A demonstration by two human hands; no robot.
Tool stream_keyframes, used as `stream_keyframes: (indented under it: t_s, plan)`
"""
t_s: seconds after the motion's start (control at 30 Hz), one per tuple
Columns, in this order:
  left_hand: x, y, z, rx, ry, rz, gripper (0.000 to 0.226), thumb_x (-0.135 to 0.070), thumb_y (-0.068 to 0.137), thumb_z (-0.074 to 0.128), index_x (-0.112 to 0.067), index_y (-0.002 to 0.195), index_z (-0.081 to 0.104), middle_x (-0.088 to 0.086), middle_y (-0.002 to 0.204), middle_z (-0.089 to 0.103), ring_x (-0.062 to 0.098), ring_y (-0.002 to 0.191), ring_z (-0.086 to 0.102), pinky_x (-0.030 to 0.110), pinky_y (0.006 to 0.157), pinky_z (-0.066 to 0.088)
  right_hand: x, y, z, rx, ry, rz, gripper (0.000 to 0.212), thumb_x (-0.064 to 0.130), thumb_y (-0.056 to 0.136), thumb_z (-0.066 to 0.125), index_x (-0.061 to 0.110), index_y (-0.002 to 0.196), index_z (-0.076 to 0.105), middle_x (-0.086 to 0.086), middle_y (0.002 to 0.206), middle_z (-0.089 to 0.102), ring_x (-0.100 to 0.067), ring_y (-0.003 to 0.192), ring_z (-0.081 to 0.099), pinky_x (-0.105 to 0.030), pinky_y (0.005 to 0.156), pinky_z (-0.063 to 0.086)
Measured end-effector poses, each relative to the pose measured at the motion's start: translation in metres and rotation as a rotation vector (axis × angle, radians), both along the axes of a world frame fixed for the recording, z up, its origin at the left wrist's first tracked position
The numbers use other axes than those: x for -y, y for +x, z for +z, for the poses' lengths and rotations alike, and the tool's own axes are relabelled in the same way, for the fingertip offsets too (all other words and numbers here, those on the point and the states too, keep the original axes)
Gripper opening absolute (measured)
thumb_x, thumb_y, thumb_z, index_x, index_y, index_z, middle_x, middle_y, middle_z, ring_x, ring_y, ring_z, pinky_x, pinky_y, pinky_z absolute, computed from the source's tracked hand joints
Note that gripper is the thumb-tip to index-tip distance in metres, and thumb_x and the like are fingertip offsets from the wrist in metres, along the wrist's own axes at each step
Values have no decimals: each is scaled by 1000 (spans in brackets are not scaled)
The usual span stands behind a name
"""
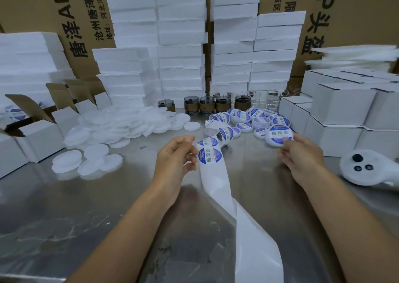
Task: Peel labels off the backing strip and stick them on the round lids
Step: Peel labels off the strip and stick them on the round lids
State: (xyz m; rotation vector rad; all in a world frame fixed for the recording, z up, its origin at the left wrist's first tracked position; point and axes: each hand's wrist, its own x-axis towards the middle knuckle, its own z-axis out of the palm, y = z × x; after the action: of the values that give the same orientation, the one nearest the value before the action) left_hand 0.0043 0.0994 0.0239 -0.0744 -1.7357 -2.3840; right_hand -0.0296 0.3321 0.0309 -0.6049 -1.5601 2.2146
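White backing strip [216, 181] ran up the steel table [108, 196] to my left hand [176, 155], whose curled thumb and fingertips pinched its left edge — a blue label [210, 156] sat just right of those fingertips. My right hand [300, 157], fingers curled, gripped a labelled lid [279, 135] by its near rim, beside the pile of labelled lids [252, 118].

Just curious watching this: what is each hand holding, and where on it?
The left hand pinches the backing strip at its left edge, beside a label. The right hand holds a labelled lid by its near rim.
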Motion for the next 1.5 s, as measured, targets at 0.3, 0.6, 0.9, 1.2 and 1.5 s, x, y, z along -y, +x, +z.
stream_keyframes:
  t_s: [0.3, 0.6, 0.9, 1.2, 1.5]
  plan:
    - [-3, -3, 0, 2, -8, -18, 12, -12, 93, 53, -15, 89, 64, -2, 57, 58, 11, 52, 53, 22, 51, 47, -7, -6, 1, 82, -150, -4, 24, -2, 88, 52, -7, 111, 51, -26, 121, 55, -31, 102, 61, -32, 90, 49]
    - [-1, -2, 0, 11, -22, 32, 13, -12, 93, 54, -16, 86, 65, -4, 57, 60, 10, 53, 56, 20, 52, 49, 42, 26, -9, -388, 1044, 93, 18, 11, 84, 55, 28, 86, 61, 12, 72, 61, -4, 68, 55, -16, 59, 39]
    - [85, -14, -2, 149, -484, 513, 14, -12, 90, 56, -14, 104, 61, 1, 90, 60, 18, 88, 57, 26, 74, 41, 43, 24, -22, -337, 1306, 199, 16, 11, 84, 57, 25, 90, 63, 15, 68, 52, -6, 61, 49, -35, 63, 47]
    - [145, -18, -14, 201, -1445, 496, 41, -18, 94, 50, -10, 133, 46, 16, 133, 48, 33, 124, 39, 38, 100, 34, 47, 22, -21, -292, 1406, 227, 15, 11, 83, 56, 23, 89, 62, 13, 64, 49, -5, 57, 46, -31, 58, 40]
    - [149, -24, -19, 244, -1391, 450, 33, -21, 95, 47, -13, 127, 55, 14, 131, 53, 33, 126, 41, 41, 99, 38, 46, 20, -21, -258, 1412, 251, 15, 13, 84, 54, 25, 90, 60, 15, 64, 49, -7, 61, 47, -29, 58, 37]
